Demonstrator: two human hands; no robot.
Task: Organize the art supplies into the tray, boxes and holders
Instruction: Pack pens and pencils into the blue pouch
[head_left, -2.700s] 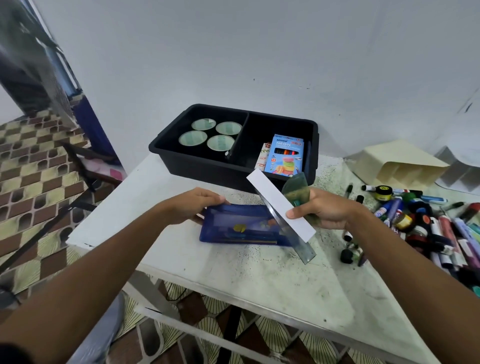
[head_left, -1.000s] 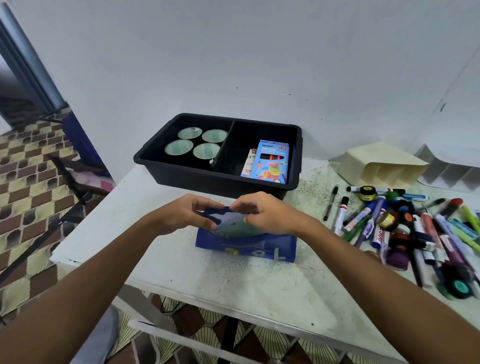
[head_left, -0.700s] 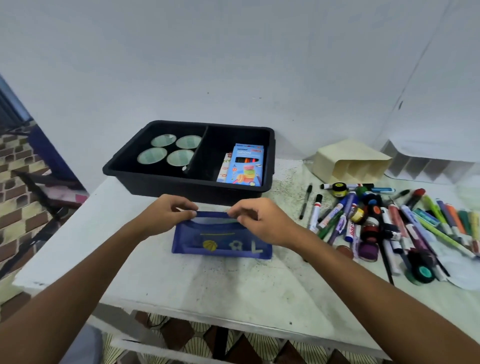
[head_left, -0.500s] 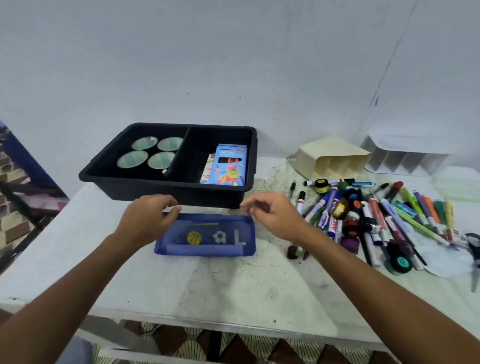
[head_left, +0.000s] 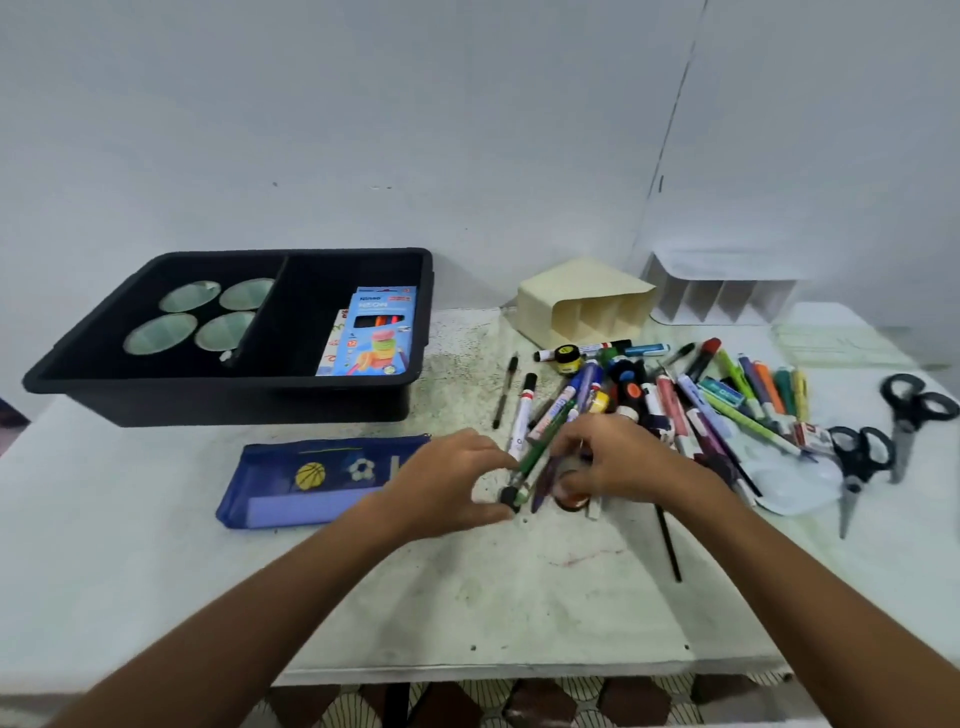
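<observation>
Here, nearest me, I see both hands meeting at the near end of the marker pile, mid-bench. My left hand (head_left: 452, 480) curls finger and thumb round a small black cap (head_left: 510, 498) at the tip of a green marker (head_left: 540, 447). My right hand (head_left: 618, 460) lies over the pens with fingers bent; whether it grips one I cannot tell. Left of the hands lies the blue mesh pencil pouch (head_left: 311, 480), flat, with a basketball and a football badge. The bench (head_left: 519, 597) is bare toward its near edge. Farther right, two black scissors (head_left: 883, 436) lie near the right edge. At the back left stands the black tray (head_left: 218, 400), holding four round lids and a blue crayon box (head_left: 376, 338); the cream holder (head_left: 587, 304) lies on its side behind the pile.
</observation>
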